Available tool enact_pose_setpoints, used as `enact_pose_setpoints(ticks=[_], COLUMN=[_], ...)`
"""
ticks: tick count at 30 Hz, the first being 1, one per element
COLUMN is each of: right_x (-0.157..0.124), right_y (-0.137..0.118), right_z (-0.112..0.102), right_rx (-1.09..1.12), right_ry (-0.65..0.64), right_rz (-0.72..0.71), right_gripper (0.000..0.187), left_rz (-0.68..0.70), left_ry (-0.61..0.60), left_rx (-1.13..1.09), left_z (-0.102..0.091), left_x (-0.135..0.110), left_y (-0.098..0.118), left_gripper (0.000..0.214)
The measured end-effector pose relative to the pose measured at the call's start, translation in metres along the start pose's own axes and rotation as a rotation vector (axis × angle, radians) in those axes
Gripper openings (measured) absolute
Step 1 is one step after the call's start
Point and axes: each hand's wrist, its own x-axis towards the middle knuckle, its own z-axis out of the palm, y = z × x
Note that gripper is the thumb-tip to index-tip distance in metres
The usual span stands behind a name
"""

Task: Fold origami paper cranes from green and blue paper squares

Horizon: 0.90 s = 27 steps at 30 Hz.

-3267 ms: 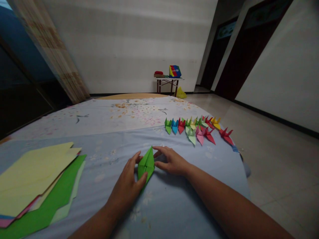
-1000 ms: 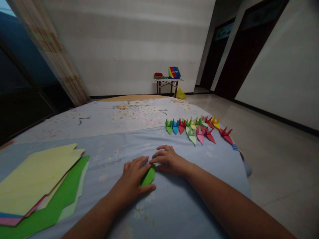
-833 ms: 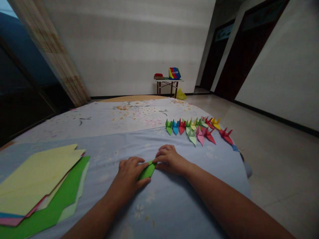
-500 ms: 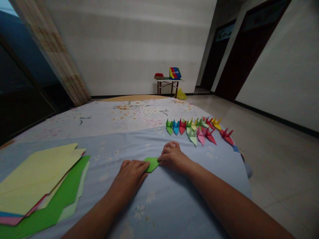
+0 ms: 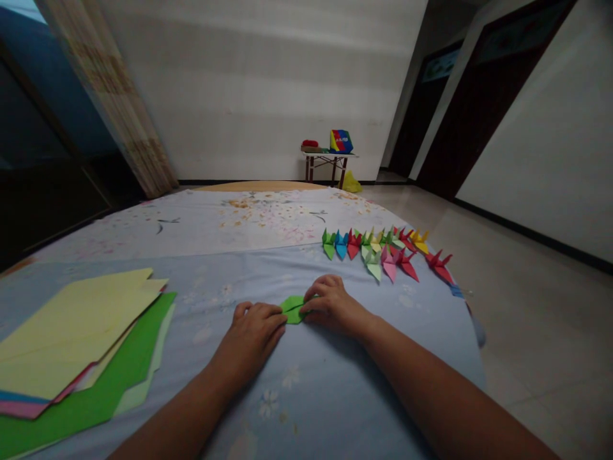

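On the table [image 5: 263, 186] I had folded paper [image 5: 292, 306] between left hand [image 5: 256, 330] and right hand [image 5: 334, 306], sheets [image 5: 81, 329] toward the left edge, cranes [image 5: 389, 265] near the right edge.

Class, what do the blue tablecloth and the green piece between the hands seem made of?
Blue tablecloth: probably dull fabric, given its soft wrinkles; weave too fine to see. Green piece: apparently matte paper, given its crisp edges and central seam.

We find the light dim, with faint pale bands across the wall [image 5: 249, 83] and a soft shadow under the right hand [image 5: 331, 301]. Wide-angle stretch slants the curtain [image 5: 108, 96]; the box [image 5: 341, 142] shows lettering too blurred to read.
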Motion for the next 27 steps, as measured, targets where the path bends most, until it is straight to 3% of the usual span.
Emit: enact_pose_setpoints(ticks=[13, 27], right_x=[-0.002, 0.0], right_y=[-0.001, -0.007], right_z=[0.004, 0.009], right_rx=[0.04, 0.042], right_ry=[-0.026, 0.001], right_rz=[-0.016, 0.034], right_gripper=[0.013, 0.018], left_rz=[0.055, 0.017], left_ry=[0.056, 0.04], left_rx=[0.002, -0.009], left_z=[0.004, 0.004], left_x=[0.001, 0.004], left_y=[0.001, 0.006], left_gripper=[0.019, 0.017])
